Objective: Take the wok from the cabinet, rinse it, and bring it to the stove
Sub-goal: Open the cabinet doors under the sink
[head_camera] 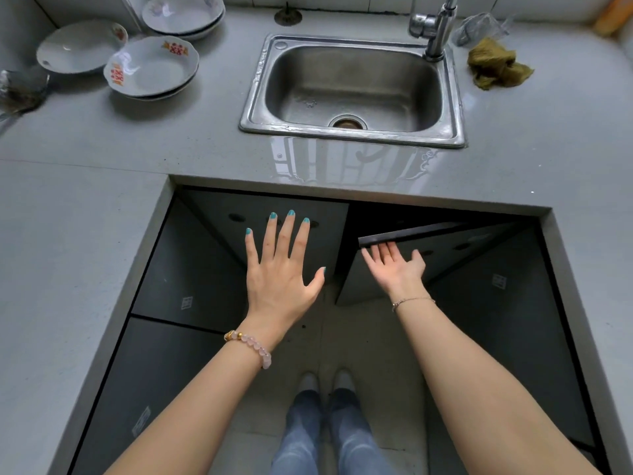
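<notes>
No wok is in view. Below the sink, the right cabinet door point(448, 243) is swung partly outward, and the space behind it is dark. My right hand point(397, 269) is palm up at that door's top edge, fingers straight, with the fingertips hidden under the edge. My left hand point(279, 269) is spread flat with fingers apart in front of the closed left cabinet door point(219, 209), holding nothing. Whether it touches the door I cannot tell.
A steel sink point(253, 97) with a faucet point(436, 29) sits in the grey counter, with a puddle point(342, 162) in front of it. Stacked white bowls point(150, 66) stand at the back left, a green cloth point(496, 66) at the right. My feet are on the floor below.
</notes>
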{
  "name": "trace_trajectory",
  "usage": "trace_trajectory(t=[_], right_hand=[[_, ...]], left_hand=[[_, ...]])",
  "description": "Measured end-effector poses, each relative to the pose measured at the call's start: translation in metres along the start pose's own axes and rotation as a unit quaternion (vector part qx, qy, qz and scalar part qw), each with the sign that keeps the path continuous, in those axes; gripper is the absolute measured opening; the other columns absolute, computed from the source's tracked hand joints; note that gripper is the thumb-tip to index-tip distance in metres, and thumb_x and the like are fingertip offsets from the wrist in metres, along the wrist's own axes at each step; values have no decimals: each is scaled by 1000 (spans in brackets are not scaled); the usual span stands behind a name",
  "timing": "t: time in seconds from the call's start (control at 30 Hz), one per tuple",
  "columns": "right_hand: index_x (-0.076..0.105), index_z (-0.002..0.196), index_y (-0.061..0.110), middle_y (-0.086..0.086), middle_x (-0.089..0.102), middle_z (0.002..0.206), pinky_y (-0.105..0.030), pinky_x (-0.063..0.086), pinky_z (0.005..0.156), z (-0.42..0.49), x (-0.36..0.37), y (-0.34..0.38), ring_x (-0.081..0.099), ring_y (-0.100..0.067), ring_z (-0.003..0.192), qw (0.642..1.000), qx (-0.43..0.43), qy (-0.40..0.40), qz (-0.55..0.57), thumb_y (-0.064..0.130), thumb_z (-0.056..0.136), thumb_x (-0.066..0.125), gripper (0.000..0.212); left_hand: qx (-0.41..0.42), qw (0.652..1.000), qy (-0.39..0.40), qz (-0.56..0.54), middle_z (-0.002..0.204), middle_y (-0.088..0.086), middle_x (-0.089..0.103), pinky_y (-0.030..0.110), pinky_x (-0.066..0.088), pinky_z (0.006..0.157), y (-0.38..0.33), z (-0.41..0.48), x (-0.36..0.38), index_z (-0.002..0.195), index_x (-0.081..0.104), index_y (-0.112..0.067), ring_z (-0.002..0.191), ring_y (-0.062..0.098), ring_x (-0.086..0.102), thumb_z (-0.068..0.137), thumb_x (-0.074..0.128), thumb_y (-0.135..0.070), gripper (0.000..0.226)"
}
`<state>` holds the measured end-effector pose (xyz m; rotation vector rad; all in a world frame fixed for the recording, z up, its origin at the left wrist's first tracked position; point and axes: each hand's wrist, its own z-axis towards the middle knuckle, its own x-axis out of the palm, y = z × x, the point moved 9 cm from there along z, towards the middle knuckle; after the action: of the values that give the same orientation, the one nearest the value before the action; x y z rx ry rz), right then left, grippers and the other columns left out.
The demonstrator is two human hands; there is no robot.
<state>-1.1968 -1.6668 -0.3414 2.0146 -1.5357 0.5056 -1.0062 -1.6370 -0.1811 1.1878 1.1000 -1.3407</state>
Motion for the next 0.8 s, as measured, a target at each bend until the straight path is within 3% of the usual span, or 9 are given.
trace_trajectory(t=[0.13, 0.33, 0.5, 0.67, 0.8], right_hand=[[49, 128, 7, -12, 44, 144, -47, 37, 102, -22, -42, 5, 42, -30, 132, 999, -9, -44, -24, 48, 96, 28, 56], [48, 130, 5, -13, 50, 137, -44, 41, 92, -55, -85, 21, 49, -30, 122, 994, -27, -86, -58, 47, 96, 27, 58], [51, 126, 5, -14, 54, 131, -41, 45, 86, -81, -119, 43, 57, -28, 95, 988, -50, -124, -84, 46, 96, 27, 56], [47, 133, 3, -15, 54, 134, -42, 44, 92, -108, -156, 76, 58, -30, 105, 969, -83, -189, -134, 45, 97, 23, 60], [55, 120, 1, -15, 62, 114, -37, 50, 76, -133, -180, 107, 60, -24, 75, 948, -122, -235, -176, 42, 98, 21, 58]], left_hand=[[12, 1000, 1, -11, 153, 9, 27, 54, 5, 113, -3, -8, -1, 146, 24, -17, 143, 31, 17, 82, 50, -52, 77], [60, 998, -3, -30, 152, 9, 30, 56, 8, 113, -30, -14, -7, 145, 27, -16, 143, 31, 19, 81, 51, -51, 76], [106, 994, -4, -32, 155, 6, 25, 53, 2, 114, -55, -15, -11, 146, 22, -18, 144, 29, 13, 82, 45, -54, 76], [144, 989, -5, -39, 155, 6, 25, 54, 2, 114, -75, -15, -13, 146, 23, -19, 144, 29, 13, 83, 46, -54, 76], [165, 985, -6, -55, 154, 7, 25, 55, 4, 115, -88, -18, -14, 146, 25, -18, 144, 30, 14, 83, 49, -52, 76]])
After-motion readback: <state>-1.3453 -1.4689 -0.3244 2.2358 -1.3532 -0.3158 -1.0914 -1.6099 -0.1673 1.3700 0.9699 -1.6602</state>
